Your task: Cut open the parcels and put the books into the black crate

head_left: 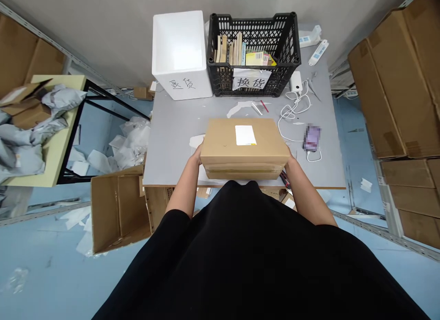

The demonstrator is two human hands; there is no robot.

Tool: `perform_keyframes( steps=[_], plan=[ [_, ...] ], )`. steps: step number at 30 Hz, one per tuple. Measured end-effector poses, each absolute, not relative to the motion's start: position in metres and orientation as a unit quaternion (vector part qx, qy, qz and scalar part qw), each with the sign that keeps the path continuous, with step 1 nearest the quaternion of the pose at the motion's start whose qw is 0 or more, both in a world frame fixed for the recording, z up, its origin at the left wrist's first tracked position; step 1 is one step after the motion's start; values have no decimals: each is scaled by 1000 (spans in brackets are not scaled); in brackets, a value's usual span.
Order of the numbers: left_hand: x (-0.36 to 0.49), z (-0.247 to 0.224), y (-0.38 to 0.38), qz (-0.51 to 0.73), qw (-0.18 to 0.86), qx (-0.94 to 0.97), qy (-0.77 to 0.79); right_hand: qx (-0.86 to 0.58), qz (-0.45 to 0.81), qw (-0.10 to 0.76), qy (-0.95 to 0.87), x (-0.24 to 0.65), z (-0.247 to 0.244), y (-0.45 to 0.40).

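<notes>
A brown cardboard box (pixel 223 139) with a white label (pixel 245 135) on its top is at the front of the grey table, close to my body. My left hand (pixel 197 156) grips its left end, and my right hand (pixel 290 158) grips its right end. The fingers of both hands are mostly hidden by the box. Tape runs along its near side. Whether the box rests on the table or is lifted I cannot tell. Beside my right hand lies a dark and red tool (pixel 285 179), partly covered.
Behind the box stand a white bin (pixel 192 84) and a black crate (pixel 220 77) holding books. A phone (pixel 312 137) with a white cable (pixel 290 110) lies at right. An open carton (pixel 118 210) sits on the floor at left, near a side table (pixel 55 162) with parcels. Large cartons (pixel 398 91) stand at right.
</notes>
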State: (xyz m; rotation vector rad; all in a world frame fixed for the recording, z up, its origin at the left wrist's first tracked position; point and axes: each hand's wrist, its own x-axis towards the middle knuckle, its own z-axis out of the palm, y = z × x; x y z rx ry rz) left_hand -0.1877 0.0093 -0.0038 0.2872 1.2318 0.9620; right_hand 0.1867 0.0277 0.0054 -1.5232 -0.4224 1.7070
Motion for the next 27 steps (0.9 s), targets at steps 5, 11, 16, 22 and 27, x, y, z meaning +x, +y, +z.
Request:
perform_keyframes(
  steps=[5,11,16,22,27],
  plan=[
    [-187,-3,4,405,723,112,548,-582,702,380,-155,188,3,25],
    [-181,-13,-13,462,718,149,499,-572,719,355,-172,190,-5,4],
    [-171,-24,-15,485,699,172,497,-565,719,366,-174,192,-21,-12],
    [-168,-27,-10,475,703,137,512,-562,724,363,-169,194,-22,-16],
    [-169,-29,-9,471,706,155,506,-567,713,370,-183,195,-21,-11]
  ],
)
